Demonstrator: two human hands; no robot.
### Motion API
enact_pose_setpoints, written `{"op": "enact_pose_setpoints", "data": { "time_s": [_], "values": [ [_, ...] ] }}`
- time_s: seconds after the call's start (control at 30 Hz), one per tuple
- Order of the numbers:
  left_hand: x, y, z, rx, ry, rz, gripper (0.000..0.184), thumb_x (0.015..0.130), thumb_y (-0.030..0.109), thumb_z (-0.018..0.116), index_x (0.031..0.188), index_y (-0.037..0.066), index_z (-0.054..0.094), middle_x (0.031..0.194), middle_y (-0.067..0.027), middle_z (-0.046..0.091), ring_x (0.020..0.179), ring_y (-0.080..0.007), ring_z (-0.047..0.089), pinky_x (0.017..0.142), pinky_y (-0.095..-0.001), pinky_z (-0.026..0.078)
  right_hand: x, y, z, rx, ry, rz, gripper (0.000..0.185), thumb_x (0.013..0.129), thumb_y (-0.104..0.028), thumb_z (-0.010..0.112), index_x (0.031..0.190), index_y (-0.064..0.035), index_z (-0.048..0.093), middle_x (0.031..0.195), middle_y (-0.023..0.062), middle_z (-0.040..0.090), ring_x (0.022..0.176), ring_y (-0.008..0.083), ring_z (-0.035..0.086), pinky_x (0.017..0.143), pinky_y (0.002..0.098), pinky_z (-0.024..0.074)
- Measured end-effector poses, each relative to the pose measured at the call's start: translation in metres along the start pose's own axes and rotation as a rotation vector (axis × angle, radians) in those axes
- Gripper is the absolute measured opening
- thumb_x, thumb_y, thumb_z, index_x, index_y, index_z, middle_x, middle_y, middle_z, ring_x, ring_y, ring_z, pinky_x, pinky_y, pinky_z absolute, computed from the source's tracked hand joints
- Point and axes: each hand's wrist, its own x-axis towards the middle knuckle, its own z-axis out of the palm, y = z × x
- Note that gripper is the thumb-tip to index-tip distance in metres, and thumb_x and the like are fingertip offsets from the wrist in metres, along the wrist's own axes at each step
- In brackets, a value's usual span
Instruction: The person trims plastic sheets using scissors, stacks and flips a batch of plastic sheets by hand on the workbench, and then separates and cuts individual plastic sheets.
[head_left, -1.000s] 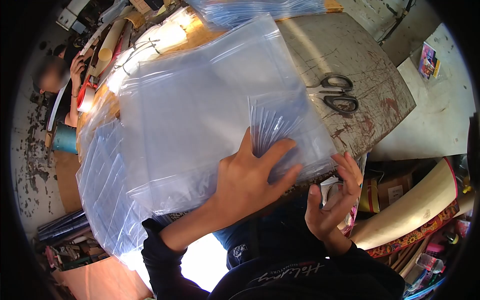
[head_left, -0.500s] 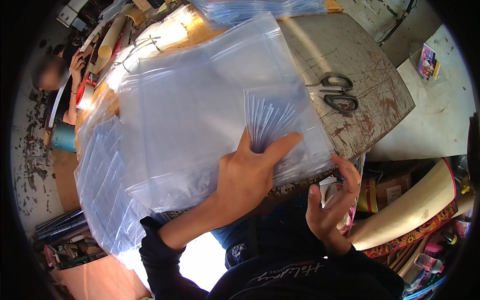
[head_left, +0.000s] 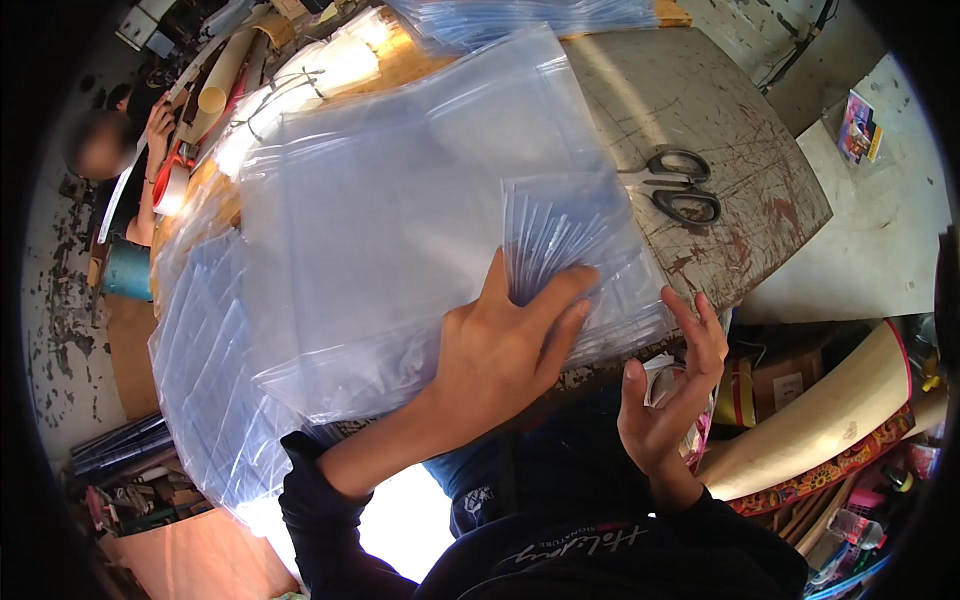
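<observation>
A wide stack of clear plastic sheets [head_left: 370,220] lies across the table in front of me. Its near right corner is bent back, and the sheet edges fan out there in several thin lines. My left hand [head_left: 505,335] grips this fanned corner between thumb and fingers. Just beyond the stack's right corner is my right hand [head_left: 672,385], palm turned up and fingers apart. Its fingertips come close to the sheet edges; whether they touch I cannot tell. Black-handled scissors [head_left: 682,187] rest on the table to the right, their blades partly under the plastic.
The scratched table [head_left: 740,170] extends to the right. More plastic sheets [head_left: 520,22] lie at the back, and others [head_left: 215,370] hang over the left edge. A tape roll [head_left: 171,187] sits at the left, near another person's arm [head_left: 155,165]. A large roll [head_left: 820,420] stands low at right.
My left hand and the fanned corner have shifted slightly right, and another finger now shows below its outer one. My right hand has risen a little, its fingers more upright.
</observation>
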Motion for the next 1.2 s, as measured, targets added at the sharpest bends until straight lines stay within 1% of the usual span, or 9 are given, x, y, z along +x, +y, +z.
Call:
{"op": "enact_pose_setpoints", "data": {
  "time_s": [0.17, 0.27, 0.43, 0.57, 0.7, 0.8, 0.9, 0.97, 1.2],
  "values": [
    [0.001, 0.000, 0.001, -0.048, 0.056, 0.004, 0.021, 0.078, 0.010, 0.062, 0.099, 0.010, 0.062, 0.084, -0.0183, 0.058, 0.058, -0.0272, 0.059, 0.046, -0.0337, 0.047, 0.002, 0.002, 0.005, 0.161, 0.077, -0.021, 0.053, 0.088, -0.027, 0.054, 0.122, 0.0027, 0.027, 0.122, 0.0300, 0.041, 0.122, 0.0343, 0.036, 0.103, 0.0445, 0.0218],
    [0.001, -0.001, 0.001, -0.047, 0.050, 0.006, 0.024, 0.078, 0.009, 0.063, 0.102, 0.010, 0.061, 0.087, -0.0173, 0.058, 0.063, -0.0286, 0.060, 0.047, -0.0340, 0.048, 0.011, 0.001, 0.002, 0.332, 0.054, -0.045, 0.047, 0.083, -0.013, 0.056, 0.120, -0.0005, 0.029, 0.124, 0.0267, 0.042, 0.125, 0.0344, 0.028, 0.101, 0.0428, 0.0233],
    [0.002, 0.002, -0.002, -0.029, -0.023, 0.012, 0.030, 0.077, 0.006, 0.062, 0.107, 0.011, 0.058, 0.093, -0.0155, 0.058, 0.070, -0.0303, 0.061, 0.050, -0.0352, 0.050, 0.030, -0.007, 0.006, 0.728, -0.033, -0.024, 0.040, 0.084, -0.005, 0.050, 0.118, 0.0008, 0.031, 0.127, 0.0271, 0.037, 0.122, 0.0346, 0.038, 0.101, 0.0412, 0.0260],
    [0.000, 0.000, 0.001, -0.065, 0.063, -0.035, 0.034, 0.077, 0.002, 0.060, 0.109, 0.014, 0.057, 0.098, -0.0148, 0.058, 0.071, -0.0310, 0.060, 0.052, -0.0357, 0.051, 0.029, 0.004, 0.003, 0.647, 0.037, -0.002, 0.036, 0.084, -0.002, 0.050, 0.116, 0.0014, 0.034, 0.123, 0.0257, 0.041, 0.119, 0.0322, 0.041, 0.100, 0.0401, 0.0289],
    [0.000, 0.000, 0.002, 0.011, 0.012, -0.002, 0.034, 0.076, 0.000, 0.059, 0.107, 0.015, 0.058, 0.099, -0.0150, 0.058, 0.069, -0.0311, 0.060, 0.050, -0.0360, 0.050, 0.014, 0.013, -0.001, 0.314, 0.175, 0.140, 0.032, 0.084, -0.002, 0.050, 0.114, 0.0023, 0.039, 0.115, 0.0223, 0.050, 0.111, 0.0256, 0.047, 0.098, 0.0371, 0.0319],
    [-0.003, -0.009, 0.012, 0.098, 0.030, 0.087, 0.035, 0.080, 0.007, 0.055, 0.112, 0.022, 0.056, 0.084, -0.0181, 0.051, 0.044, -0.0211, 0.052, 0.036, -0.0302, 0.045, 0.007, 0.017, 0.000, 0.424, 0.141, 0.181, 0.030, 0.085, 0.000, 0.045, 0.114, 0.0040, 0.039, 0.115, 0.0241, 0.050, 0.110, 0.0246, 0.049, 0.099, 0.0364, 0.0301],
    [-0.004, -0.009, 0.010, 0.107, 0.076, 0.131, 0.025, 0.080, 0.011, 0.059, 0.104, 0.018, 0.058, 0.085, -0.0188, 0.050, 0.043, -0.0212, 0.053, 0.036, -0.0309, 0.045, 0.011, 0.013, 0.001, 0.450, 0.157, 0.155, 0.028, 0.086, -0.001, 0.045, 0.113, 0.0046, 0.038, 0.114, 0.0254, 0.051, 0.107, 0.0247, 0.051, 0.098, 0.0354, 0.0318],
    [-0.003, -0.001, 0.005, 0.047, -0.038, -0.014, 0.025, 0.072, 0.014, 0.069, 0.095, 0.013, 0.061, 0.094, -0.0139, 0.056, 0.069, -0.0283, 0.059, 0.049, -0.0347, 0.050, 0.014, 0.011, 0.000, 0.509, 0.160, 0.143, 0.027, 0.087, -0.003, 0.045, 0.112, 0.0044, 0.038, 0.112, 0.0266, 0.052, 0.108, 0.0253, 0.051, 0.098, 0.0360, 0.0322],
    [-0.002, 0.000, 0.004, 0.028, -0.010, 0.008, 0.034, 0.064, 0.023, 0.077, 0.092, 0.012, 0.060, 0.093, -0.0134, 0.055, 0.072, -0.0272, 0.059, 0.049, -0.0342, 0.050, 0.018, 0.008, -0.002, 0.592, 0.145, 0.132, 0.027, 0.088, -0.001, 0.045, 0.113, 0.0042, 0.036, 0.113, 0.0252, 0.051, 0.110, 0.0266, 0.050, 0.097, 0.0360, 0.0339]
  ]
}}
